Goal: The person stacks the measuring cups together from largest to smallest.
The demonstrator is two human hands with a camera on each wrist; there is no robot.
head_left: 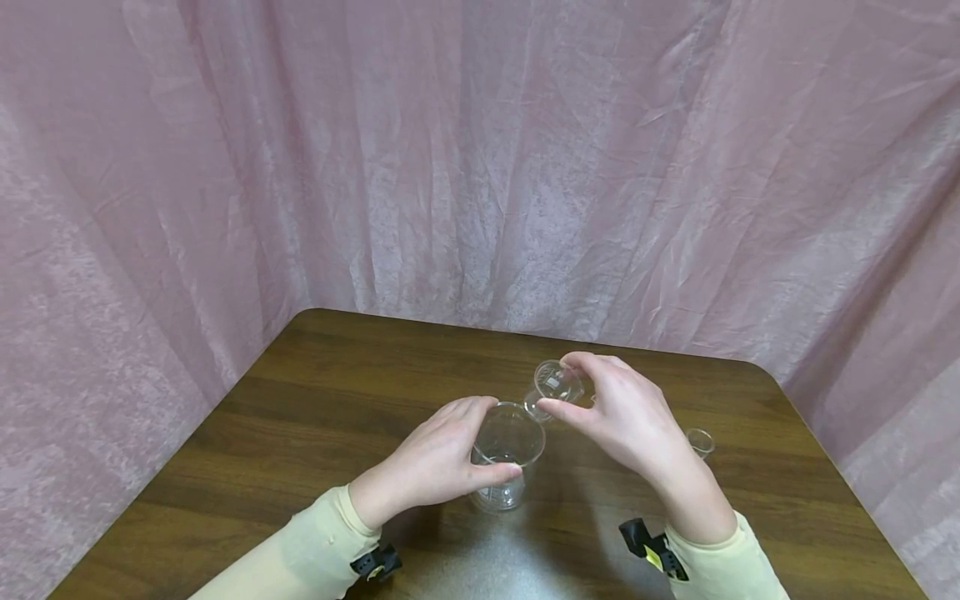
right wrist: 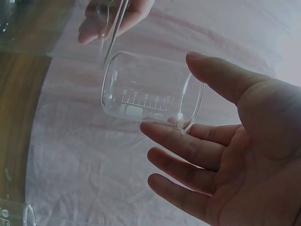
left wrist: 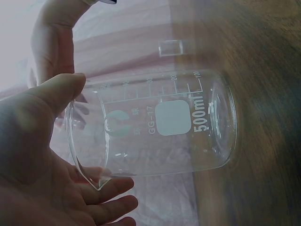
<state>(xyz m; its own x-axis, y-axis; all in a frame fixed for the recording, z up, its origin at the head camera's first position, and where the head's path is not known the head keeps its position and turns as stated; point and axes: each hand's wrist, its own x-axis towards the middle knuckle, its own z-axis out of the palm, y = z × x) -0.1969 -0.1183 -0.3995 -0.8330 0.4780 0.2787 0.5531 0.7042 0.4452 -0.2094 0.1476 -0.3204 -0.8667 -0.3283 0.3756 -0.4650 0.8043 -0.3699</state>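
A large clear glass beaker (head_left: 504, 493) marked 500ml stands on the wooden table. My left hand (head_left: 442, 462) grips it near the rim, thumb on one side and fingers on the other. Its markings and white label show in the left wrist view, where the beaker (left wrist: 136, 157) looks empty. My right hand (head_left: 630, 412) pinches a smaller beaker (right wrist: 146, 77) by its rim between thumb and fingers. Held above the table, this smaller beaker is tilted in the head view, its base right at the large beaker's rim. Graduations and a small white label mark its side.
Another small glass vessel (head_left: 701, 440) stands to the right, partly behind my right forearm. The wooden table (head_left: 360, 367) has rounded far corners. Pink curtains (head_left: 480, 167) hang behind it and along both sides.
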